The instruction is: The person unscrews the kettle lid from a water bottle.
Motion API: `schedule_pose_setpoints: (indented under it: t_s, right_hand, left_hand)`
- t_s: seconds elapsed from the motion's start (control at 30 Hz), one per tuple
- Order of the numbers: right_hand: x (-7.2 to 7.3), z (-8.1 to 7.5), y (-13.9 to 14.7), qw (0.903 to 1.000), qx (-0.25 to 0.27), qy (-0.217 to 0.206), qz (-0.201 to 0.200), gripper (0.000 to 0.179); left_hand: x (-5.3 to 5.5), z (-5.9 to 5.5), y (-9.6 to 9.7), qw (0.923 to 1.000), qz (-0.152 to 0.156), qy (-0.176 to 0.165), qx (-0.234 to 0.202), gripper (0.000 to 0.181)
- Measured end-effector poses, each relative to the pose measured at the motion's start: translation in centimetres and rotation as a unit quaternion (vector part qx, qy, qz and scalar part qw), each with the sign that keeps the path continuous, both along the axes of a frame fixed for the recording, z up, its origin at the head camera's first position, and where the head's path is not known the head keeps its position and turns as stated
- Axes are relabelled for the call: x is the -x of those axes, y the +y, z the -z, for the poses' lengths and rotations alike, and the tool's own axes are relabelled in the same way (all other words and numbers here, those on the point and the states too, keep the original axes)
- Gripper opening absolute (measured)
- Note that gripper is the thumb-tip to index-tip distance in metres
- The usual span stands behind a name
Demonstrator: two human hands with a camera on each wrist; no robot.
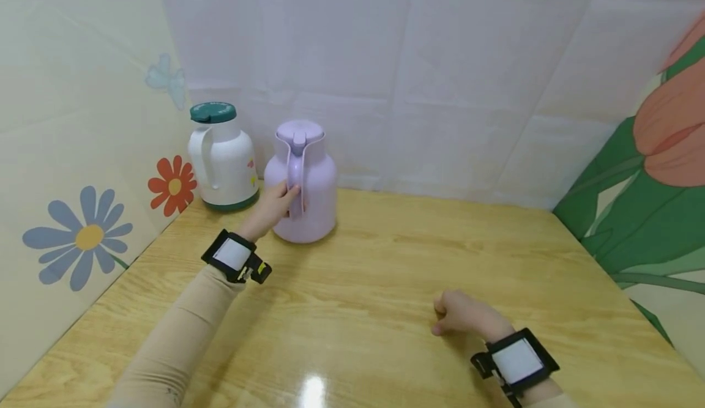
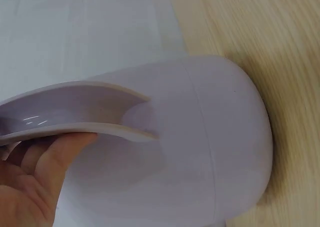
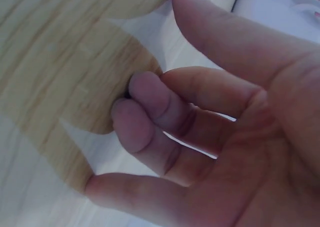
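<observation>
A lilac vacuum jug stands upright on the wooden table, its handle facing me. My left hand grips the lower part of that handle. The left wrist view shows the handle as a hollow channel, with the fingers against its edge and part of the hand out of frame. To the right and nearer to me, my right hand rests on the table. Its fingers are loosely curled with their tips at the tabletop, and it holds nothing.
A white vacuum jug with a green lid and base stands at the back left, beside the lilac one. The wooden table meets a pale cloth backdrop behind and flower-printed panels at both sides.
</observation>
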State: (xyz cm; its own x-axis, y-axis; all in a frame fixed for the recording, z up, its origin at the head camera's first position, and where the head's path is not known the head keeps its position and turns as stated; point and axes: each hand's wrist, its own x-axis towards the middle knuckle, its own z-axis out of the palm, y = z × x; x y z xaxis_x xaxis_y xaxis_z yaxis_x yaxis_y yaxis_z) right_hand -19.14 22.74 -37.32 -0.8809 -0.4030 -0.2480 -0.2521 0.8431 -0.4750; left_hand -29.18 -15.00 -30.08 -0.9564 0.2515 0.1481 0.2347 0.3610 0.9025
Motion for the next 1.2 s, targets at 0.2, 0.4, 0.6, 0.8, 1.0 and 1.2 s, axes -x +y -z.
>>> schedule_pose_setpoints:
  t_s: [0.2,0.4,0.6,0.8,1.0,1.2]
  right_hand:
    - [0.0,0.1,-0.3,0.9998,-0.001,-0.016,0.012,0.050]
    - [0.1,0.0,-0.4,0.9998,0.000,-0.016,0.015,0.052]
    - [0.0,-0.1,-0.3,0.9998,0.013,-0.012,0.003,0.056]
    - [-0.1,0.1,-0.3,0.9995,0.026,-0.015,0.001,0.059]
    - [0.2,0.1,-0.2,0.9995,0.024,-0.021,-0.002,0.057]
    - [0.6,-0.3,-0.1,0.9996,0.012,-0.024,-0.003,0.053]
  left_hand:
    - [-1.7,0.0,0.3,0.9958,0.084,-0.028,-0.024,0.050]
    - [-2.7,0.1,1.1,0.9926,0.120,-0.009,-0.018,0.045]
    - [-3.8,0.2,1.8,0.9901,0.139,-0.007,-0.023,0.041]
    - [-4.6,0.5,2.7,0.9872,0.159,0.005,-0.015,0.034]
    - [-5.9,0.8,3.6,0.9859,0.167,0.014,-0.008,0.030]
    - [-7.2,0.8,4.8,0.9803,0.191,0.049,0.017,0.034]
